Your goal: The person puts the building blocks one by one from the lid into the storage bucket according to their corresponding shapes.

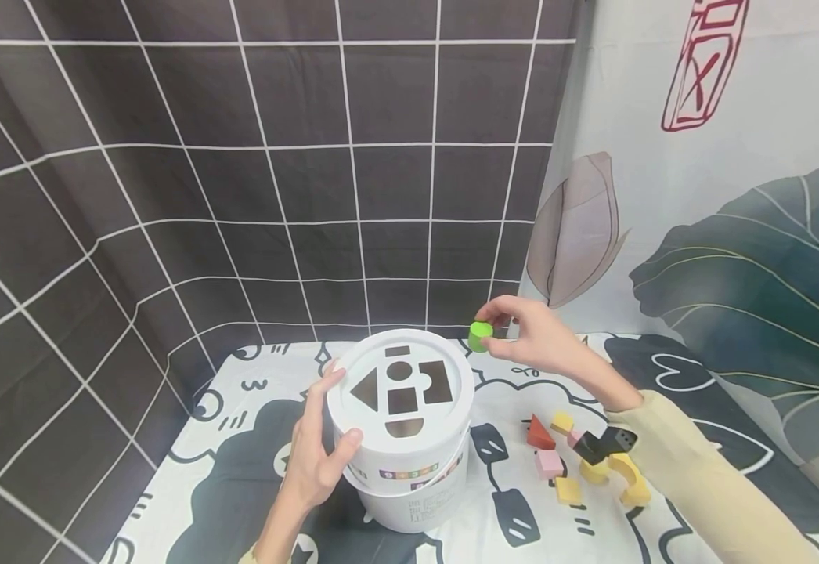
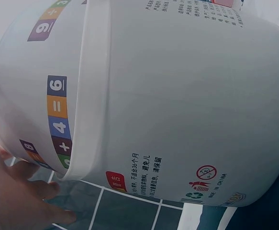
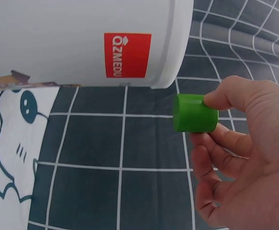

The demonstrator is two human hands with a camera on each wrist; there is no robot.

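Note:
A white bucket (image 1: 416, 478) stands upright on the table, its lid (image 1: 353, 399) cut with differently shaped holes, among them a triangle, a circle, a square and a half-round. My left hand (image 1: 314, 450) rests against the bucket's left side, thumb and fingers spread at the lid's rim. In the left wrist view, that hand (image 2: 19, 191) lies partly out of frame beside the printed bucket wall. To the right of the lid, my right hand (image 1: 529, 333) pinches a green cylinder block (image 1: 480, 336) between thumb and fingers. The right wrist view shows the green cylinder block (image 3: 192, 113) apart from the bucket.
Right of the bucket lie a red triangular block (image 1: 539, 433), a pink block (image 1: 549, 464), a yellow square block (image 1: 568, 491) and a yellow arch (image 1: 631, 479), with other pieces partly behind a dark device on the right sleeve. A dark gridded cloth (image 1: 297, 188) hangs behind the table.

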